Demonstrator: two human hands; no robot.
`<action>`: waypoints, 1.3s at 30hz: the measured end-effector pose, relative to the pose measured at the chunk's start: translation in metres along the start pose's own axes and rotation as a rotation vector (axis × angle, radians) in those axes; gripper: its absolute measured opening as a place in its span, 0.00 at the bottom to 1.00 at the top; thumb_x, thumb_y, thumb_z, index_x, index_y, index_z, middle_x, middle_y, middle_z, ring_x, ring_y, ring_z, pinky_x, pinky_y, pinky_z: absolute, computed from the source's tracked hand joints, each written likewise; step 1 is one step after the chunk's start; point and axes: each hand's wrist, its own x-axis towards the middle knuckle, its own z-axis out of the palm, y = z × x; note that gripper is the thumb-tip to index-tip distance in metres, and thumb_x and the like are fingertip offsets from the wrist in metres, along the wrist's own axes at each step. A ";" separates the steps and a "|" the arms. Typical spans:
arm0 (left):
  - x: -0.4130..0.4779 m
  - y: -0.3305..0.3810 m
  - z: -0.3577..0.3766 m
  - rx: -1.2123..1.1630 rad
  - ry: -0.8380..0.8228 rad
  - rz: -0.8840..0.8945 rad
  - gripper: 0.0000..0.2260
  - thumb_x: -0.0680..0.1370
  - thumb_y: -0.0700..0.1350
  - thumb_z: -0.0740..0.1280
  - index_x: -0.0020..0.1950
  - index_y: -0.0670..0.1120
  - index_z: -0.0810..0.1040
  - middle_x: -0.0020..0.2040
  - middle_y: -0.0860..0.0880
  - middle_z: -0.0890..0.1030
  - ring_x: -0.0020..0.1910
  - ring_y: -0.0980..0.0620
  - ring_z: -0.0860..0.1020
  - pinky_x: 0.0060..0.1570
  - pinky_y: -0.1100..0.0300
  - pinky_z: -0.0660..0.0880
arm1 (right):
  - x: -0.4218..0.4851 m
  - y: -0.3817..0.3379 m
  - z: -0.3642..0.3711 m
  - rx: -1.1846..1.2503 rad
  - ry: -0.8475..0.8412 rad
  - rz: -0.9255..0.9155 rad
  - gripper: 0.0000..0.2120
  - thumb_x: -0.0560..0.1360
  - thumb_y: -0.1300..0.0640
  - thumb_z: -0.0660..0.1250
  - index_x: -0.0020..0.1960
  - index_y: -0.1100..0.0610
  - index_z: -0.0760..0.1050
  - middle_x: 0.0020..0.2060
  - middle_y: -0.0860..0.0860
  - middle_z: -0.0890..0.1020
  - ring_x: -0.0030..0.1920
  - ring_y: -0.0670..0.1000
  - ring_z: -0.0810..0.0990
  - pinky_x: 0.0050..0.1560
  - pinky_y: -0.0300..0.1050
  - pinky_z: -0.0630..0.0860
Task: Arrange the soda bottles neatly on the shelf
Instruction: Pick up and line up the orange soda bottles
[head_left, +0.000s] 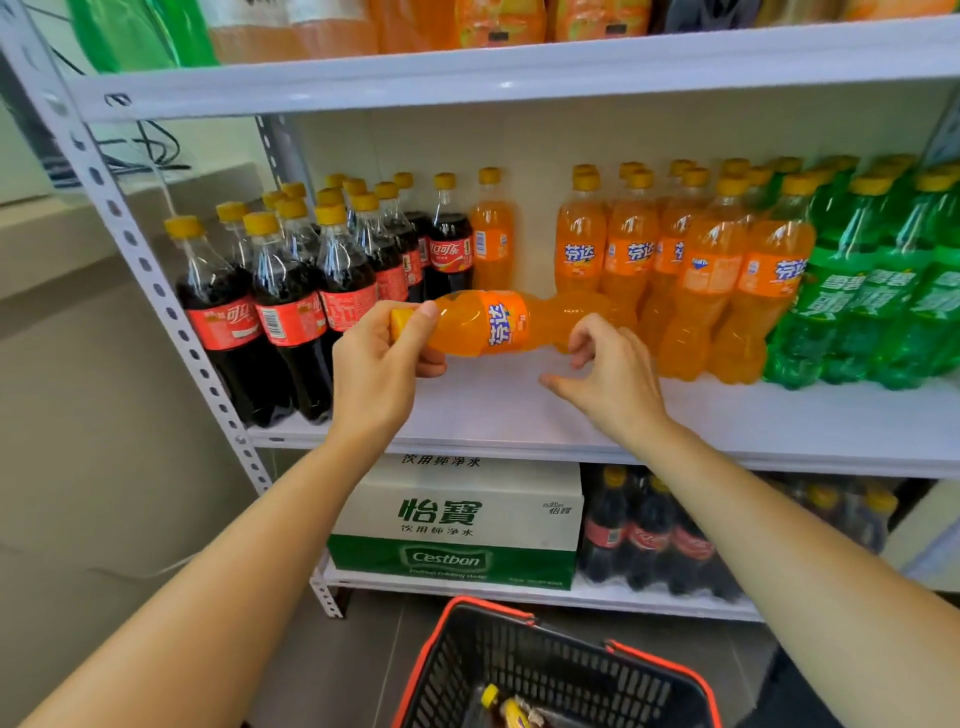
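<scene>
An orange soda bottle (498, 322) lies sideways in the air just above the white middle shelf (519, 415), cap pointing left. My left hand (379, 364) grips its neck and cap end. My right hand (608, 374) hovers at the bottle's base with fingers loosely curled, and I cannot tell whether they touch it. Behind it stand rows of upright bottles: cola bottles (291, 291) at the left, orange soda bottles (696, 270) in the middle, green soda bottles (872, 291) at the right. One lone orange bottle (491, 234) stands by the colas.
A bare gap of shelf lies in front of the lone orange bottle. Below sit a water carton (457, 525) and shrink-wrapped cola bottles (649, 535). A black basket with red rim (550, 670) rests on the floor, holding a bottle. The upper shelf (519, 73) carries more drinks.
</scene>
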 end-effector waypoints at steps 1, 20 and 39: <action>0.003 0.000 -0.001 -0.002 0.001 0.000 0.09 0.82 0.52 0.69 0.47 0.48 0.81 0.34 0.44 0.84 0.36 0.44 0.86 0.26 0.62 0.76 | 0.000 -0.002 0.005 -0.090 0.046 -0.059 0.23 0.65 0.49 0.83 0.48 0.52 0.70 0.40 0.46 0.77 0.44 0.51 0.73 0.37 0.45 0.68; 0.020 -0.057 -0.013 0.241 -0.316 -0.076 0.15 0.77 0.47 0.76 0.62 0.51 0.81 0.50 0.53 0.87 0.50 0.54 0.83 0.55 0.53 0.79 | 0.046 -0.006 0.061 0.157 -0.221 0.133 0.16 0.68 0.54 0.81 0.54 0.54 0.82 0.46 0.53 0.86 0.48 0.57 0.83 0.48 0.52 0.79; -0.015 -0.120 -0.013 0.682 -0.331 0.156 0.16 0.75 0.63 0.73 0.58 0.56 0.85 0.65 0.55 0.82 0.65 0.51 0.76 0.68 0.47 0.67 | 0.114 0.009 0.160 0.343 -0.027 0.310 0.18 0.68 0.50 0.81 0.49 0.53 0.74 0.37 0.39 0.77 0.36 0.36 0.75 0.33 0.27 0.70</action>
